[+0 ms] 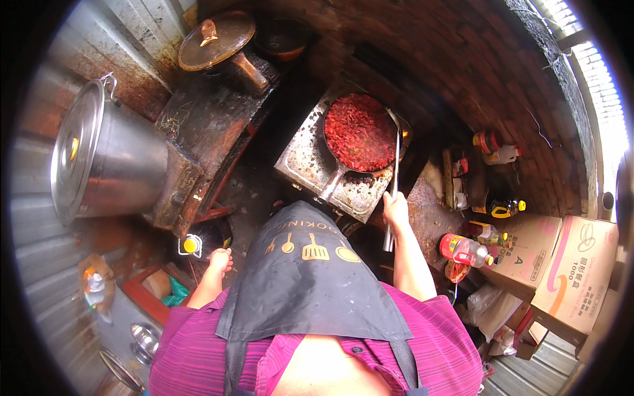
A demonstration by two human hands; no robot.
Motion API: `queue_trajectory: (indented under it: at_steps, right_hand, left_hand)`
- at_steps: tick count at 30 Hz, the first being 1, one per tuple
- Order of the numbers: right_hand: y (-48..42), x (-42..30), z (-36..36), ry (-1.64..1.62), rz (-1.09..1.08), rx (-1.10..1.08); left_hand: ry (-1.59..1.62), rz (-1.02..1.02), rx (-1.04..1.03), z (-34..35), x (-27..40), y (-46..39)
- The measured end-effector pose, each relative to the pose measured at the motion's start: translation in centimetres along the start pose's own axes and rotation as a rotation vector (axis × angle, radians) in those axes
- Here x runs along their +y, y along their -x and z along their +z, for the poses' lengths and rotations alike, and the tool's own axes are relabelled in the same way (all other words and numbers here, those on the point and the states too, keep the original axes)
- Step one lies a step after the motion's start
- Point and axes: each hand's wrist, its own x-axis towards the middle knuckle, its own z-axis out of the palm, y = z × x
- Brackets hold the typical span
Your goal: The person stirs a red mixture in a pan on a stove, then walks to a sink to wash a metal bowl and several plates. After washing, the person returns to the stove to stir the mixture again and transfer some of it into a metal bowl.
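A long-handled frying pan (333, 184) full of chopped red food (357, 131) sits on a metal gas stove (303, 152). My right hand (395, 210) is closed around the metal handle of a long utensil (395, 178), whose upper end curves along the pan's right rim; what kind of utensil it is cannot be told. A small flame shows to the right of the pan. My left hand (221, 261) hangs low at the left, beside my dark apron, its fingers curled, with nothing visible in it.
A large lidded metal pot (124, 158) stands at the left on a worn ledge. Behind it is a lidded pan (217, 42) with a wooden handle. A yellow-capped container (189, 245) is near my left hand. At the right are a red-labelled plastic bottle (463, 251) and cardboard boxes (577, 277).
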Motion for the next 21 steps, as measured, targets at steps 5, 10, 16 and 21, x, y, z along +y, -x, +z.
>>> queue_trajectory:
  at_steps: [5,10,16,21]
  right_hand:
    - [-4.2,-4.1,2.7,-0.104,0.023,-0.098]
    - [-0.9,-9.6,4.6,0.287,-0.229,-0.058]
    - [2.2,-7.0,1.0,0.613,-0.46,0.061]
    - [3.1,-3.4,-2.9,0.724,-0.431,0.07]
  left_hand:
    - [0.106,0.145,-0.018,0.8,4.8,0.5]
    - [0.125,0.201,-0.006,1.3,6.6,0.9]
    - [0.084,0.081,-0.015,0.9,4.7,-0.2]
    - [0.153,0.061,0.026,-0.5,2.7,-0.4]
